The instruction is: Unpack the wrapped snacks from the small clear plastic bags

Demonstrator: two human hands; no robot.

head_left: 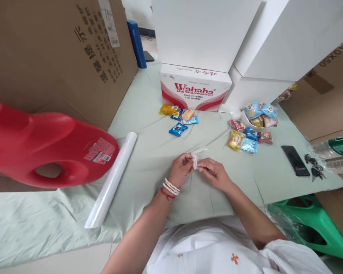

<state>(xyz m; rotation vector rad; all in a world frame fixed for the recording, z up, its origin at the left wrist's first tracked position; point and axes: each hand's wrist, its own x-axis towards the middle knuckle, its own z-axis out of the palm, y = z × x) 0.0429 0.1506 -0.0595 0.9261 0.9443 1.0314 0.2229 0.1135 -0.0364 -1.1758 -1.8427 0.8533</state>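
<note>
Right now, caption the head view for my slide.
Left hand and right hand hold crumpled translucent plastic in front of packaged snacks and a Wahaha box.

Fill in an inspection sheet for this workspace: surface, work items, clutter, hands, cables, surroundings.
Surface: table under a creased, pale green cloth.
Work items: crumpled clear plastic between the hands.
Clutter: wrapped snacks in two groups, the right-hand one in and beside a white bowl; red jug, white roll, phone, keys, bottles.
Hands: left hand pinches the plastic; right hand has fingertips against its side, grip unclear.
Cables: nothing seen on the cloth.
Surroundings: cardboard boxes at both sides, white boxes and a water box behind, green stool at lower right.
</note>
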